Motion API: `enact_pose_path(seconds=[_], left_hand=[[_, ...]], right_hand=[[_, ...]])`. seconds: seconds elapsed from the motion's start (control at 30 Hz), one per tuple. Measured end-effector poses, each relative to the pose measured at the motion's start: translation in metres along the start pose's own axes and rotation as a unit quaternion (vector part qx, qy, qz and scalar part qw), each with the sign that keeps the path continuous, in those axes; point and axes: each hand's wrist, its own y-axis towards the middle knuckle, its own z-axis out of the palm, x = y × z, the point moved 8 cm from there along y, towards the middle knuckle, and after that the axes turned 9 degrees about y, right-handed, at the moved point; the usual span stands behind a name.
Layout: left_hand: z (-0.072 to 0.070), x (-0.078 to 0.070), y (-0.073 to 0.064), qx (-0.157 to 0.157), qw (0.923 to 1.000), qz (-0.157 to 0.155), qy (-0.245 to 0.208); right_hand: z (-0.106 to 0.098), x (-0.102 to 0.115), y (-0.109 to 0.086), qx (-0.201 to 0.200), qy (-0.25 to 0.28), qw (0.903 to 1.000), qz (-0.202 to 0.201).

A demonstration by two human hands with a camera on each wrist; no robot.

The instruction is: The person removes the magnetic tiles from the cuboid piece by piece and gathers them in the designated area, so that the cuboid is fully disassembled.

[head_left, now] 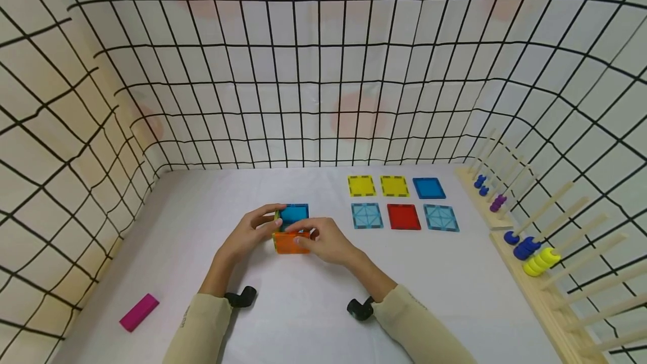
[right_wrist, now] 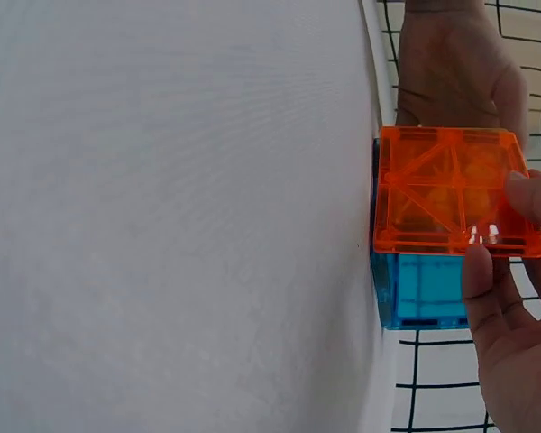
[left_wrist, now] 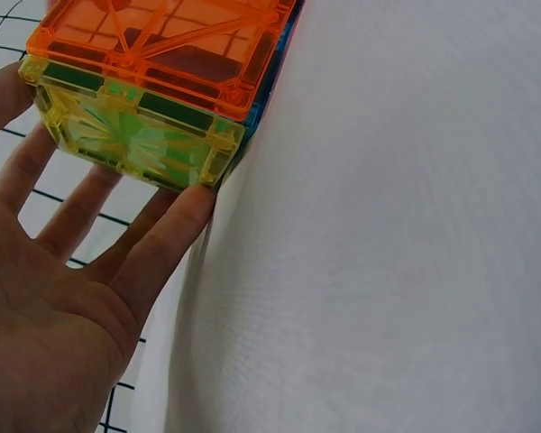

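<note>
A small box of see-through magnetic tiles stands on the table, with an orange tile (head_left: 291, 243) on its near side, a blue tile (head_left: 295, 213) at the back and a yellow tile (left_wrist: 131, 126) on the left. My left hand (head_left: 255, 230) holds the box at its left side, fingers spread along the yellow tile and one fingertip low by the table. My right hand (head_left: 327, 240) pinches the orange tile at its upper right edge between thumb and fingers. The box's inside is mostly hidden by the hands.
Right of the box lie two yellow tiles (head_left: 361, 186), a blue tile (head_left: 429, 188), a red tile (head_left: 404, 217) and two light-blue tiles (head_left: 367, 215). Wooden peg boards (head_left: 536, 291) with beads line the right edge. A magenta block (head_left: 139, 312) lies front left. Black netting surrounds the table.
</note>
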Motion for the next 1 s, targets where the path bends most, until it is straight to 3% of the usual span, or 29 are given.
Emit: enact_pose_path(seconds=[0.23, 0.53, 0.77, 1.0], left_hand=[[0.001, -0.002, -0.001, 0.004, 1.0000, 0.001, -0.007], [-0.001, 0.001, 0.000, 0.003, 1.0000, -0.004, 0.003], [-0.002, -0.005, -0.003, 0.008, 0.9995, 0.031, 0.009], [-0.002, -0.007, -0.004, 0.007, 0.9987, 0.047, 0.020]], right_hand=[[-0.007, 0.000, -0.005, -0.022, -0.010, 0.9997, -0.002], [-0.034, -0.009, -0.019, -0.075, -0.020, 0.9969, 0.016], [-0.057, -0.015, -0.036, -0.079, 0.017, 0.9960, 0.038], [-0.086, -0.032, -0.058, -0.094, 0.053, 0.9898, 0.093]])
